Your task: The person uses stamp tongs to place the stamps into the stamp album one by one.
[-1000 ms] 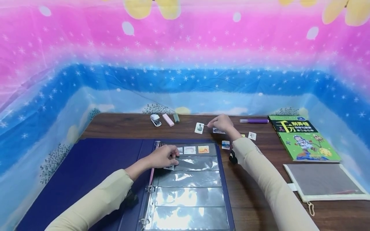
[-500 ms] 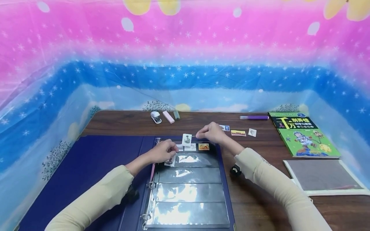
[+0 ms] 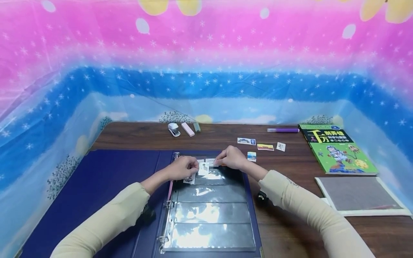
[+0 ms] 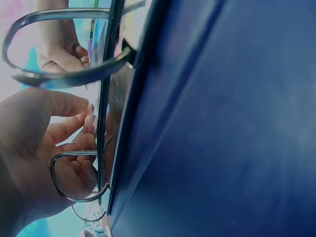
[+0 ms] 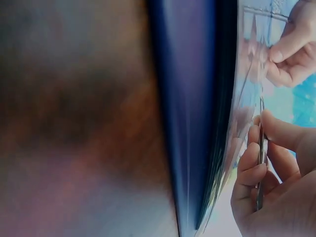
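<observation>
My right hand (image 3: 232,157) holds slim metal tweezers (image 5: 260,168), their shaft lying between thumb and curled fingers in the right wrist view. At the tweezers' end, a pale stamp with a small figure (image 3: 203,168) lies over the upper rows of a clear pocket page. My left hand (image 3: 183,168) pinches the edge of a clear pocket strip near the binder rings (image 4: 74,175). Just below its fingertips, another stamp (image 3: 189,179) sits in the second row. The top row's stamps are partly covered by both hands. The navy binder (image 3: 122,186) lies spread out beneath.
Several loose stamps, including a long one (image 3: 246,141), lie right of the binder. A stapler (image 3: 174,129), a pink block (image 3: 188,129) and a purple marker (image 3: 283,130) are at the back. A green book (image 3: 342,154) and a mesh pouch (image 3: 358,193) stand right.
My right hand has brought the figure stamp from the table at the back down to the page's upper rows. My left hand has stayed nearly in place at the pocket.
</observation>
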The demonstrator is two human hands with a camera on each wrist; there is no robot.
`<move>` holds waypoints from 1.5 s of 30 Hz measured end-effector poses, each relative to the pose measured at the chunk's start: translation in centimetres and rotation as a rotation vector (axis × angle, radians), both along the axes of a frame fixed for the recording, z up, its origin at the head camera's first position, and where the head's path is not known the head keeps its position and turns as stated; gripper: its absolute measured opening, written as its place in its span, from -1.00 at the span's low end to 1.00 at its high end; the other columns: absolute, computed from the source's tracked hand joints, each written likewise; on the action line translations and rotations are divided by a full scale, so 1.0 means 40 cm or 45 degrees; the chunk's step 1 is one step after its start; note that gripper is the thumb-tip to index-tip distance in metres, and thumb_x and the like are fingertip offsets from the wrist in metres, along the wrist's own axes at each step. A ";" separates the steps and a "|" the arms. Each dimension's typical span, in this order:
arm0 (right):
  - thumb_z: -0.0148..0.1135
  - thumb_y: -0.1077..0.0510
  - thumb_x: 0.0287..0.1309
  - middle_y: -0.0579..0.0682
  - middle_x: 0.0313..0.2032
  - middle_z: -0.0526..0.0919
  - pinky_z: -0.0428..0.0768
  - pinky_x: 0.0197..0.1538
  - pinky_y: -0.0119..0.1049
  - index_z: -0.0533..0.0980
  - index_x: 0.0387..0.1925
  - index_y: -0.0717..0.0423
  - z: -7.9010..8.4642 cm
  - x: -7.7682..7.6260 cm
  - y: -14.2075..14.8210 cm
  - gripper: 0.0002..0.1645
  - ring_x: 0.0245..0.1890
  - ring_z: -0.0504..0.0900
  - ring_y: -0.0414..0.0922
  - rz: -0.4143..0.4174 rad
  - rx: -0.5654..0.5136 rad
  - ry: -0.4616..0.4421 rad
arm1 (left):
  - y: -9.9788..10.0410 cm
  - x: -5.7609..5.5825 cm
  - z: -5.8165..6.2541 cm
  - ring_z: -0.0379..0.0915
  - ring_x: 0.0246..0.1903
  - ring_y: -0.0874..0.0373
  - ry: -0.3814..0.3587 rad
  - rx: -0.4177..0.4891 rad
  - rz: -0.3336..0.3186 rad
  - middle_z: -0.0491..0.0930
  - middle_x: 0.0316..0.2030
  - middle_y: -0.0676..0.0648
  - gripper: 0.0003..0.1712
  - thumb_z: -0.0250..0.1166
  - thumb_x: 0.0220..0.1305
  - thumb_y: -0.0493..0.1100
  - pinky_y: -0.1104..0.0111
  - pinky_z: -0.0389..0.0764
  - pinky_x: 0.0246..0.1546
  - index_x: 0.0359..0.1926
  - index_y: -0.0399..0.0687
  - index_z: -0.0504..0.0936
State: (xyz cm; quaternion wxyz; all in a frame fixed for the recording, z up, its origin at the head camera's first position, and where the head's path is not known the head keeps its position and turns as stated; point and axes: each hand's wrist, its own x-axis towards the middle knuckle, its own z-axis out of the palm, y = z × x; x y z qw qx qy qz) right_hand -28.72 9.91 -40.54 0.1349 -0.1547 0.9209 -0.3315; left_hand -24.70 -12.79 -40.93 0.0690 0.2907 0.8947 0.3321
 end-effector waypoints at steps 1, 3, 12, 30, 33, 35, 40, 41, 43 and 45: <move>0.34 0.01 0.01 -0.06 -0.26 0.74 0.55 -0.20 -0.32 0.72 -0.38 -0.06 0.001 0.002 -0.002 -0.85 -0.30 0.66 -0.14 0.005 0.019 0.007 | 0.000 0.000 0.001 0.28 -0.62 0.36 -0.001 0.001 0.000 0.50 -0.63 0.00 -0.92 0.14 0.15 -0.31 0.51 0.35 -0.43 -0.44 -0.18 0.56; 0.34 0.00 0.01 -0.07 -0.26 0.75 0.56 -0.17 -0.30 0.72 -0.39 -0.09 0.001 0.006 -0.003 -0.86 -0.23 0.66 -0.13 0.019 0.053 0.023 | 0.000 0.001 0.003 0.28 -0.61 0.35 0.000 -0.005 0.000 0.49 -0.62 0.01 -0.92 0.15 0.15 -0.31 0.51 0.35 -0.43 -0.43 -0.19 0.56; 0.35 0.03 0.00 -0.10 -0.28 0.75 0.56 -0.08 -0.25 0.72 -0.40 -0.07 -0.003 0.020 -0.004 -0.88 -0.21 0.67 -0.17 0.089 0.061 0.035 | 0.000 -0.001 -0.003 0.28 -0.61 0.35 0.008 -0.022 0.001 0.50 -0.61 0.00 -0.95 0.20 0.14 -0.28 0.52 0.35 -0.46 -0.43 -0.18 0.56; 0.37 0.12 -0.02 0.01 -0.32 0.75 0.54 -0.23 -0.42 0.72 -0.38 0.09 -0.005 -0.001 0.001 -0.85 -0.31 0.64 -0.23 0.261 -0.041 -0.051 | 0.002 -0.003 -0.006 0.28 -0.61 0.34 0.034 -0.028 -0.010 0.47 -0.61 0.03 -0.93 0.21 0.15 -0.27 0.50 0.32 -0.48 -0.45 -0.09 0.53; 0.36 0.13 -0.01 0.01 -0.34 0.74 0.54 -0.23 -0.41 0.72 -0.39 0.10 -0.004 -0.002 -0.001 -0.86 -0.32 0.63 -0.23 0.313 -0.042 -0.033 | 0.001 -0.002 -0.007 0.28 -0.61 0.34 0.030 -0.028 -0.005 0.48 -0.61 0.03 -0.93 0.21 0.15 -0.28 0.50 0.32 -0.49 -0.46 -0.09 0.53; 0.36 0.13 -0.01 -0.01 -0.35 0.74 0.54 -0.22 -0.41 0.72 -0.39 0.08 -0.004 -0.002 -0.002 -0.86 -0.33 0.63 -0.24 0.345 -0.026 -0.008 | 0.001 -0.003 -0.009 0.28 -0.61 0.34 0.022 -0.034 0.002 0.48 -0.61 0.03 -0.93 0.21 0.15 -0.28 0.50 0.32 -0.50 -0.46 -0.09 0.53; 0.35 0.12 0.00 -0.04 -0.35 0.74 0.53 -0.24 -0.42 0.72 -0.40 0.05 -0.003 -0.003 -0.006 -0.88 -0.33 0.63 -0.25 0.361 0.000 0.018 | 0.002 -0.004 -0.010 0.29 -0.62 0.34 -0.002 -0.049 0.027 0.50 -0.61 0.03 -0.93 0.22 0.16 -0.26 0.51 0.34 -0.52 -0.45 -0.09 0.55; 0.35 0.12 0.00 -0.04 -0.35 0.74 0.53 -0.24 -0.42 0.72 -0.41 0.05 -0.003 -0.003 -0.006 -0.88 -0.33 0.63 -0.25 0.362 -0.003 0.021 | 0.003 -0.004 -0.010 0.29 -0.62 0.33 -0.005 -0.049 0.031 0.50 -0.61 0.03 -0.93 0.23 0.16 -0.26 0.51 0.34 -0.52 -0.45 -0.10 0.55; 0.35 0.12 0.00 -0.04 -0.35 0.74 0.53 -0.25 -0.42 0.72 -0.41 0.05 -0.003 -0.003 -0.006 -0.88 -0.33 0.63 -0.25 0.364 -0.007 0.027 | 0.004 -0.004 -0.009 0.29 -0.63 0.33 -0.013 -0.043 0.037 0.50 -0.61 0.02 -0.93 0.23 0.16 -0.26 0.50 0.34 -0.53 -0.45 -0.11 0.55; 0.35 0.11 0.01 -0.04 -0.35 0.74 0.52 -0.26 -0.42 0.72 -0.41 0.05 -0.003 -0.004 -0.004 -0.88 -0.33 0.62 -0.25 0.374 -0.007 0.035 | 0.006 -0.003 -0.007 0.29 -0.63 0.33 -0.019 -0.035 0.036 0.49 -0.62 0.02 -0.93 0.23 0.16 -0.27 0.50 0.34 -0.53 -0.45 -0.11 0.55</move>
